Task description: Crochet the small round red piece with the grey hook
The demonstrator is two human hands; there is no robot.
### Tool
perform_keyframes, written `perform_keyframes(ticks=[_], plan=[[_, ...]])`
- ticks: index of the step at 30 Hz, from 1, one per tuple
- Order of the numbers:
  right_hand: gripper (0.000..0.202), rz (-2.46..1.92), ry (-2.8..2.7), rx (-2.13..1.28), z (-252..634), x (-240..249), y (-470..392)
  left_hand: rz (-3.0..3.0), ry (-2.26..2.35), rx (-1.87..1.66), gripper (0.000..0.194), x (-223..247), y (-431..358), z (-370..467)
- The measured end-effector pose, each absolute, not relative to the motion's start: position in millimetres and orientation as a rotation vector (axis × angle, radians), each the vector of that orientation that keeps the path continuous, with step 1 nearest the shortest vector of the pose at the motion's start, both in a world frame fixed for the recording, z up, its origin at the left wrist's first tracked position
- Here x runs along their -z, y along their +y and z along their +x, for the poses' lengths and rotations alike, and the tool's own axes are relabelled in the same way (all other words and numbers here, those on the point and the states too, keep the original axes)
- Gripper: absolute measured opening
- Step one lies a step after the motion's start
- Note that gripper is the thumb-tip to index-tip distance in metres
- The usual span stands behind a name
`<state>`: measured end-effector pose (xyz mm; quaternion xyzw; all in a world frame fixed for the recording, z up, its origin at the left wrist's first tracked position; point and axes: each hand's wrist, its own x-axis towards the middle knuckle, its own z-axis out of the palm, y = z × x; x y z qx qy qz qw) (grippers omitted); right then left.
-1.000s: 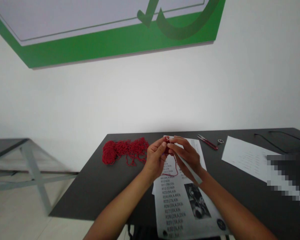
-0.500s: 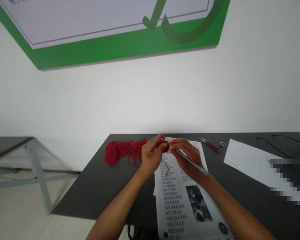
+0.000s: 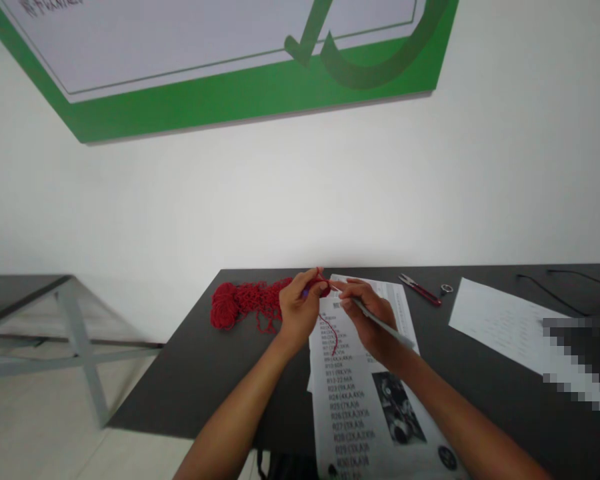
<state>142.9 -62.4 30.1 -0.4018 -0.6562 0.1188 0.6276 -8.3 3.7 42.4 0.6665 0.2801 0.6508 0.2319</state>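
Observation:
My left hand [image 3: 303, 303] is closed, pinching a small piece of red crochet work [image 3: 323, 287] between thumb and fingers. A bit of purple shows by the thumb. In my right hand [image 3: 370, 310] a crochet hook with a grey handle [image 3: 387, 328] is gripped like a pen, its tip close to the red piece. Whether the tip is inside a stitch is too small to tell. A red yarn tail [image 3: 336, 337] hangs below the piece over the printed pattern sheet [image 3: 347, 400]. Left of my left hand lies a loose skein of red yarn [image 3: 245, 303].
Thread snips with red handles [image 3: 420, 290] and a small metal ring [image 3: 447, 289] lie right of the sheet. Farther right are a white paper [image 3: 495, 320] and black-armed glasses [image 3: 553, 293]. A wall stands behind the dark table [image 3: 205, 380]; another table [image 3: 25, 293] is at left.
My right hand and the hook have shifted slightly left and turned a little. The red piece has tilted in my left hand, which has moved slightly left.

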Motion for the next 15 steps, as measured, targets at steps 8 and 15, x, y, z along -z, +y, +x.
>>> perform_keyframes(ticks=[8,15], plan=[[0.027,-0.526,-1.093,-0.940,146.2,-22.9,-38.7,1.871,0.736,-1.743,0.020,-39.8,-4.7,-2.6],[0.017,-0.705,-1.284,-0.543,144.6,-23.4,-43.9,1.832,0.752,-1.691,0.025,-35.5,-8.5,1.2]])
